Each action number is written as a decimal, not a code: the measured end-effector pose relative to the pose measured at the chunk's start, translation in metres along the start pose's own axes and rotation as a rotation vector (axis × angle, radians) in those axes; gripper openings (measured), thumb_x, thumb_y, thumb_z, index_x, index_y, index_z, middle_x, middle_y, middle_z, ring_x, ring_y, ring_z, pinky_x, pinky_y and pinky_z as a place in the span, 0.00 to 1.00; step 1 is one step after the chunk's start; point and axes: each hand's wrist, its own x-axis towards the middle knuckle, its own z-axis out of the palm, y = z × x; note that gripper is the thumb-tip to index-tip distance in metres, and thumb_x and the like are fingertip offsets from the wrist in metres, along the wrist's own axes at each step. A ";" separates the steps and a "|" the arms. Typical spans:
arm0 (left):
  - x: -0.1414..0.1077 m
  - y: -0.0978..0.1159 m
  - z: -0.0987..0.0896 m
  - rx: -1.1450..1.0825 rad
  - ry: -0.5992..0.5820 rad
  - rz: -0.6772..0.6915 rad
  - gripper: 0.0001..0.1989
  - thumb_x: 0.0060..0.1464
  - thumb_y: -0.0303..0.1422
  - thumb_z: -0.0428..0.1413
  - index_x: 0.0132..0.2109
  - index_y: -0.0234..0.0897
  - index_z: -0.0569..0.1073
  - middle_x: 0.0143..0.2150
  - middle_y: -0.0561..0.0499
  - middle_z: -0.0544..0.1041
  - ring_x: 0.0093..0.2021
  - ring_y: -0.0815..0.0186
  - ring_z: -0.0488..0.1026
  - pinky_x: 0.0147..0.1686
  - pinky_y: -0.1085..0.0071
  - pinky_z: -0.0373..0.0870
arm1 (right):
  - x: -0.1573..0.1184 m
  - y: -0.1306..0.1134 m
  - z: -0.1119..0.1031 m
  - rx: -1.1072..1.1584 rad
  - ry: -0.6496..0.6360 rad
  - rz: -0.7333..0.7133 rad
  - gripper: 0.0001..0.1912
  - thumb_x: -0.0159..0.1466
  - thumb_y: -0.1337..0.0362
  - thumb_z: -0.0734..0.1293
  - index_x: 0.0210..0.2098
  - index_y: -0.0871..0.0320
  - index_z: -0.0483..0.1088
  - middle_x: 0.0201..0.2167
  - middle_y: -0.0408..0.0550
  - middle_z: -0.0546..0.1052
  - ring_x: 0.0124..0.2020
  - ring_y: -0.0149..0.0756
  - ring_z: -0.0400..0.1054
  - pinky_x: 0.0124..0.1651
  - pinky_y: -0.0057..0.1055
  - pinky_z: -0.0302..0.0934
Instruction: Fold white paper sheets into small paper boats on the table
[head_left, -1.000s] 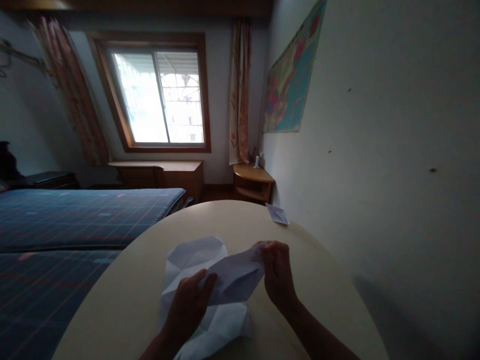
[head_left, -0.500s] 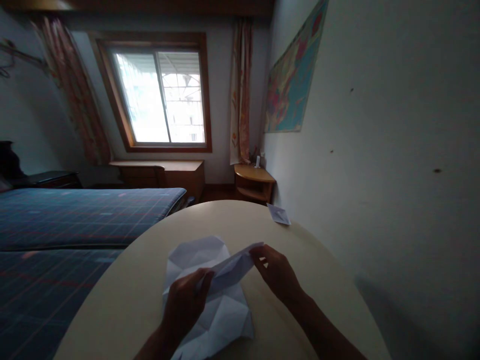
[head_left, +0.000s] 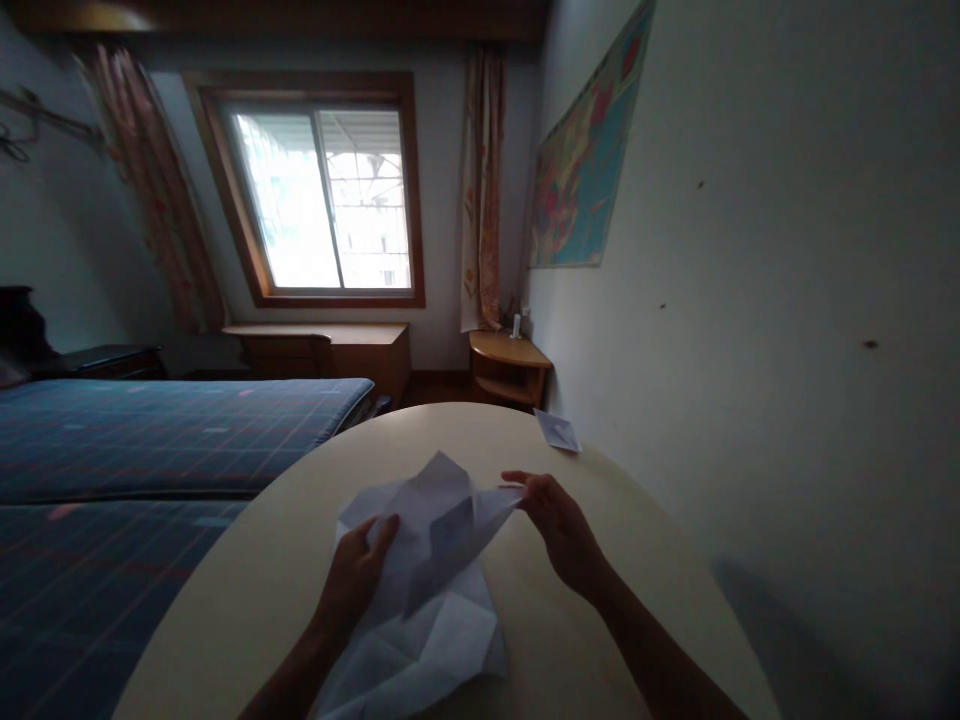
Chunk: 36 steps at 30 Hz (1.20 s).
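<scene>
Currently, head view: a round cream-colored table (head_left: 270, 580) fills the lower middle. Left hand (head_left: 354, 575) is at the left side of a partly folded white paper sheet (head_left: 431, 520), thumb on top, its fingers clamped on the sheet, some of them hidden underneath. Right hand (head_left: 559, 525) pinches the pointed right end of the same sheet; index finger sticks out above the pinch, other fingers bent.

The held sheet is over the near-middle of the table, opened out, with a flap and a shaded pocket-like fold between the hands. Below it, a large creased white paper (head_left: 442, 640) lies on the tabletop. Held sheet and left hand block part of this lower paper; can't tell if the two papers touch. Small folded white paper piece (head_left: 557, 431) lies at the far right edge of the table, near the pale wall (head_left: 750, 420), well apart from both hands. Wall runs along the table's right side.

Left of the table: blue plaid mattress (head_left: 172, 430), partly behind the table edge. Back: wood-framed window (head_left: 322, 200), floral curtain at each side, light brown wooden desk (head_left: 367, 335) under it. Brown wooden corner shelf (head_left: 510, 348) stands beyond the table with a small white upright object (head_left: 516, 325) on top, too small to identify. Colorful map (head_left: 581, 165) hangs above on the right wall.
</scene>
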 end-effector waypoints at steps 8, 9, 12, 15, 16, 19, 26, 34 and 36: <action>-0.009 0.003 0.016 -0.495 -0.148 -0.283 0.30 0.42 0.56 0.63 0.41 0.33 0.76 0.33 0.46 0.80 0.30 0.59 0.77 0.27 0.68 0.72 | 0.004 -0.007 0.004 0.601 0.138 0.165 0.12 0.60 0.56 0.71 0.33 0.55 0.66 0.59 0.47 0.69 0.40 0.34 0.70 0.42 0.32 0.64; -0.011 0.004 0.018 -0.519 -0.162 -0.277 0.30 0.41 0.55 0.63 0.40 0.33 0.76 0.33 0.45 0.80 0.29 0.59 0.77 0.27 0.68 0.72 | 0.004 -0.007 0.006 0.636 0.151 0.179 0.13 0.60 0.55 0.71 0.31 0.55 0.66 0.58 0.47 0.70 0.40 0.35 0.70 0.42 0.33 0.64; -0.016 0.008 0.021 -0.475 -0.133 -0.230 0.28 0.41 0.55 0.64 0.37 0.33 0.76 0.33 0.44 0.80 0.31 0.58 0.77 0.31 0.67 0.73 | 0.004 -0.005 0.012 0.622 0.166 0.230 0.18 0.61 0.48 0.69 0.29 0.56 0.64 0.53 0.48 0.74 0.35 0.34 0.70 0.38 0.32 0.64; -0.020 0.012 0.021 -0.457 -0.127 -0.214 0.28 0.44 0.54 0.63 0.40 0.33 0.77 0.36 0.43 0.81 0.34 0.56 0.78 0.34 0.66 0.74 | 0.002 0.002 0.016 0.518 0.154 0.254 0.17 0.58 0.51 0.72 0.32 0.56 0.65 0.51 0.49 0.75 0.33 0.32 0.70 0.33 0.28 0.63; -0.021 0.012 0.022 -0.479 -0.140 -0.216 0.27 0.45 0.53 0.62 0.42 0.33 0.77 0.38 0.43 0.81 0.36 0.55 0.78 0.35 0.65 0.74 | 0.001 0.004 0.018 0.516 0.155 0.250 0.17 0.57 0.53 0.74 0.36 0.55 0.65 0.51 0.49 0.76 0.35 0.33 0.70 0.34 0.28 0.64; -0.024 0.011 0.025 -0.554 -0.185 -0.230 0.26 0.48 0.51 0.61 0.44 0.34 0.76 0.40 0.42 0.81 0.38 0.55 0.78 0.38 0.65 0.74 | -0.005 0.008 0.027 0.593 0.143 0.261 0.23 0.54 0.54 0.76 0.43 0.54 0.66 0.46 0.49 0.78 0.40 0.37 0.73 0.41 0.32 0.66; -0.030 0.009 0.033 -0.562 -0.244 -0.228 0.25 0.47 0.52 0.61 0.41 0.33 0.78 0.34 0.44 0.81 0.36 0.56 0.78 0.37 0.64 0.74 | -0.022 0.001 0.051 0.637 0.082 0.472 0.28 0.52 0.50 0.76 0.45 0.61 0.71 0.41 0.54 0.79 0.41 0.44 0.75 0.47 0.38 0.66; -0.038 0.031 0.037 -0.452 -0.396 -0.226 0.19 0.42 0.48 0.62 0.34 0.36 0.80 0.29 0.43 0.80 0.36 0.51 0.78 0.36 0.60 0.74 | -0.025 -0.016 0.050 0.741 0.011 0.662 0.26 0.54 0.47 0.69 0.39 0.65 0.74 0.35 0.59 0.80 0.43 0.50 0.75 0.52 0.43 0.65; -0.038 0.036 0.038 -0.386 -0.354 -0.212 0.19 0.39 0.49 0.63 0.31 0.36 0.80 0.27 0.42 0.79 0.36 0.50 0.77 0.36 0.60 0.74 | -0.026 -0.021 0.050 0.693 -0.044 0.604 0.25 0.55 0.46 0.68 0.37 0.65 0.75 0.33 0.58 0.80 0.42 0.50 0.76 0.52 0.45 0.66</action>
